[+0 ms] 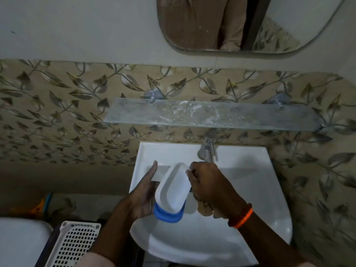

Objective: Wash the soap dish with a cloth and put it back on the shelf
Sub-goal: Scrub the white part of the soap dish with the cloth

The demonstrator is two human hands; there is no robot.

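holding the soap dish (174, 186) tilted over the sink (250, 189), the left hand (145, 195) cradles its side, thumb straight, while the right hand (207, 185) curls at its far edge, cloth unseen. likely light, stiff, slippery plastic; best gripped across the blue rim.

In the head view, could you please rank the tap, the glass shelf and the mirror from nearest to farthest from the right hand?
From the right hand:
1. Tap, just beyond the knuckles, at the sink's back edge.
2. Glass shelf, on the wall above the tap.
3. Mirror, highest on the wall.
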